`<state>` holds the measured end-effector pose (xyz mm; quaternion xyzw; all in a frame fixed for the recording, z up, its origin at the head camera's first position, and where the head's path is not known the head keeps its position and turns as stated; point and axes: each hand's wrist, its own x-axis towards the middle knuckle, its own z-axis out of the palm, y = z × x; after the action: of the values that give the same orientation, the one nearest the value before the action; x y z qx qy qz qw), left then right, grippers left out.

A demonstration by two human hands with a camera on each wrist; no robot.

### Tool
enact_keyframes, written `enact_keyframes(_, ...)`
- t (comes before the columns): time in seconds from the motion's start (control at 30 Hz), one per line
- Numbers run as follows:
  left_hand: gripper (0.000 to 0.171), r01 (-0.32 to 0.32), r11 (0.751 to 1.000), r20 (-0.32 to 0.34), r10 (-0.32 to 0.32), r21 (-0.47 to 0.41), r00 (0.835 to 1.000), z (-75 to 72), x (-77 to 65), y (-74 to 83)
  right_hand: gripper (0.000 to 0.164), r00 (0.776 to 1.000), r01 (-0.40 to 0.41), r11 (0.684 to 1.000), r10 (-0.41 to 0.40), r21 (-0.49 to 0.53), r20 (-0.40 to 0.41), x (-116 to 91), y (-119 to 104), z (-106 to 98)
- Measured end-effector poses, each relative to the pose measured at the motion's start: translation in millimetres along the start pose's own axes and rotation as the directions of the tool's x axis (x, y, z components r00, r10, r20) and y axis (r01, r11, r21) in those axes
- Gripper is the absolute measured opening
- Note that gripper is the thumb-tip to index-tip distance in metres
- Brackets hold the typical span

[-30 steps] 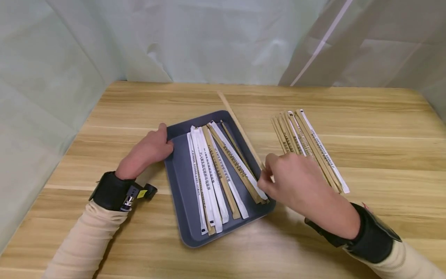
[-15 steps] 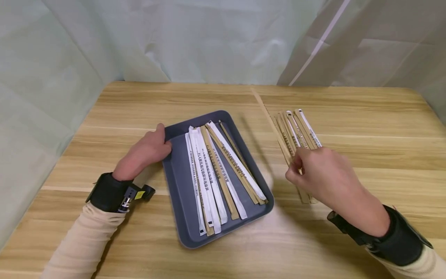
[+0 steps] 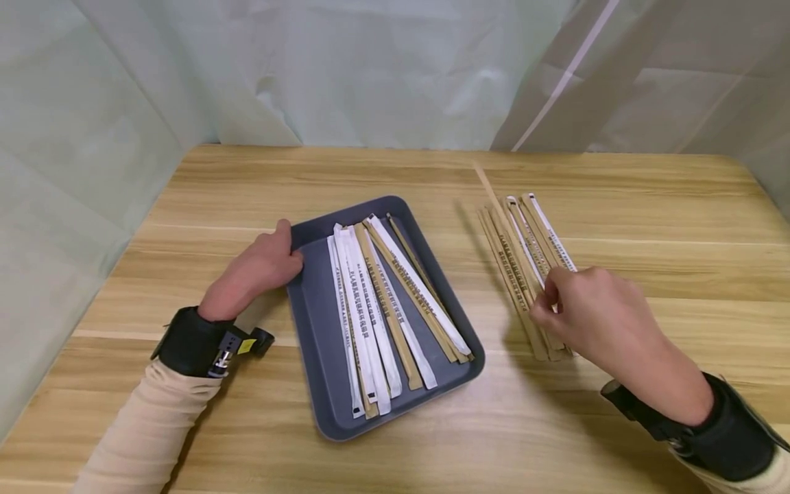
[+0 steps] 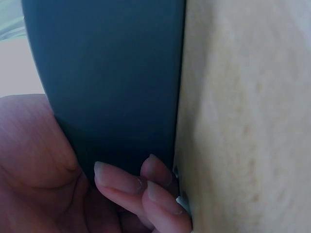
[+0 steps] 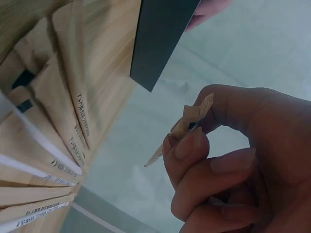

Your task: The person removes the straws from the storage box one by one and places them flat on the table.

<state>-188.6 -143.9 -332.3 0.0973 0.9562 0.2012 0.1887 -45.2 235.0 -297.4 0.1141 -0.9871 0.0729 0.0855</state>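
My left hand (image 3: 259,267) grips the left rim of a dark grey tray (image 3: 316,309); in the left wrist view its fingertips (image 4: 119,183) lie against the tray's side. Several paper-wrapped straws (image 3: 365,309), white and brown, fan out inside the tray. My right hand (image 3: 601,315) pinches one brown paper-wrapped straw (image 3: 485,184) between thumb and forefinger, its end (image 5: 187,121) showing in the right wrist view. That straw is held above a row of wrapped straws (image 3: 506,264) lying on the table, mostly brown with some white. The hand hides the near ends of some.
The wooden table (image 3: 401,460) carries the tray at centre left and the straw row at right. A pale cloth (image 3: 382,75) hangs behind the table's back edge, and more cloth stands along the left side.
My right hand has moved right from the tray's right edge to over the straw row, carrying the brown straw. My left hand and the tray have stayed almost in place.
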Motion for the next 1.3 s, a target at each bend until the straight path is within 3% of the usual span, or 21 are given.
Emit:
enact_keyframes(0.53,0.043,0.003,1.000,0.002,-0.003,-0.016,1.000,0.4,0.6,1.1,0.015,0.996,-0.069,0.998,0.070,-0.012,0.060,-13,19,1)
enact_keyframes(1.3,0.045,0.003,1.000,0.010,-0.004,0.008,1.000,0.4,3.0,-2.7,0.012,0.990,-0.108,0.994,0.111,-0.036,0.091,-22,38,6)
